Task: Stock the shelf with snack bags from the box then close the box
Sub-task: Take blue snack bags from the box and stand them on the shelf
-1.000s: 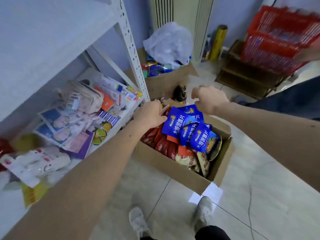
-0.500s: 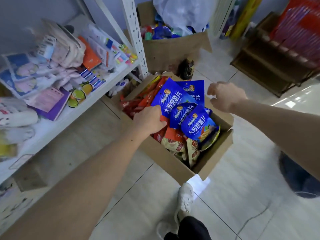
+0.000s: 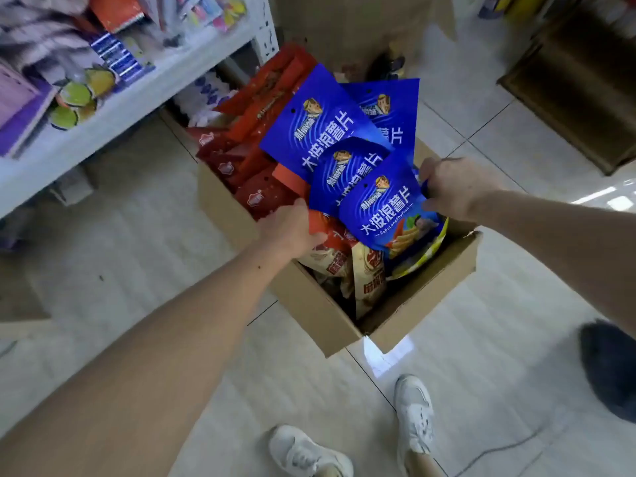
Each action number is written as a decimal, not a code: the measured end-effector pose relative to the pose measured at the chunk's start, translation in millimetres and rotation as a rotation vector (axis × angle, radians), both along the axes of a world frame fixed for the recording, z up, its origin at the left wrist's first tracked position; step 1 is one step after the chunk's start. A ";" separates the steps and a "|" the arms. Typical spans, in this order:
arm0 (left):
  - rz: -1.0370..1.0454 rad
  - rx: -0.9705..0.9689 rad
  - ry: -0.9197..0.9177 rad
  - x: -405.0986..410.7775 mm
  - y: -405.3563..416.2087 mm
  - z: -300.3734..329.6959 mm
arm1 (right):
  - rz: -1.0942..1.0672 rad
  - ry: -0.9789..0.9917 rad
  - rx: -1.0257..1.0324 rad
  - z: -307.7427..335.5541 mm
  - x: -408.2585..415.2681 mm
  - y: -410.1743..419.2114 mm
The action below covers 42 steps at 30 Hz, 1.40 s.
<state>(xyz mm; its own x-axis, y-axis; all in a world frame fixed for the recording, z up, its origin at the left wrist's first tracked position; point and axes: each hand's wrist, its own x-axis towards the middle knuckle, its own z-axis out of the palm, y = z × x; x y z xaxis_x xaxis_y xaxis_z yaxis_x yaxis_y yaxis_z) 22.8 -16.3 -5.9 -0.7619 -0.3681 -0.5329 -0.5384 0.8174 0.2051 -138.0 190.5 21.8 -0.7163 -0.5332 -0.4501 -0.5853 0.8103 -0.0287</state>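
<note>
An open cardboard box (image 3: 316, 311) stands on the tiled floor, filled with snack bags. Several blue chip bags (image 3: 382, 211) lie on top, red bags (image 3: 254, 166) fill the left side and beige bags (image 3: 368, 280) sit at the near end. My left hand (image 3: 287, 227) reaches into the box at the left edge of the blue bags, its fingers under them. At the right edge of the front blue bag, my right hand (image 3: 451, 187) has its fingers curled on the bag. The white shelf (image 3: 113, 115) stands at the upper left.
The shelf holds assorted packets, with a purple item (image 3: 17, 108) at its left. A second cardboard box (image 3: 347, 25) stands behind the open one. At the upper right is a dark wooden pallet (image 3: 578, 84). My white shoes (image 3: 413, 418) stand on the floor below the box.
The view has tilted down and closer to the box. My right hand came down from above the box onto the front blue bag. My left hand slid toward the blue bags.
</note>
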 end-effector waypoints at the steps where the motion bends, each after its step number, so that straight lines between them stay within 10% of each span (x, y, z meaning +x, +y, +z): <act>1: 0.030 -0.013 0.007 -5.1 0.9 -5.2 | 0.013 -0.008 0.000 -7.3 -4.6 2.3; 19: 0.332 -0.120 0.373 -31.5 10.0 -49.7 | -0.169 -0.155 -0.184 -88.3 -28.8 12.4; 26: 0.431 0.148 0.551 -37.1 0.6 -35.2 | -0.092 -0.222 -0.122 -90.6 -23.9 15.7; 34: 0.580 0.586 0.724 -41.0 -5.6 13.9 | 0.106 -0.253 -0.107 -50.7 -20.5 14.1; 42: 0.516 0.445 0.789 -27.0 -30.3 133.1 | 0.255 -0.213 -0.079 55.8 -26.6 -4.1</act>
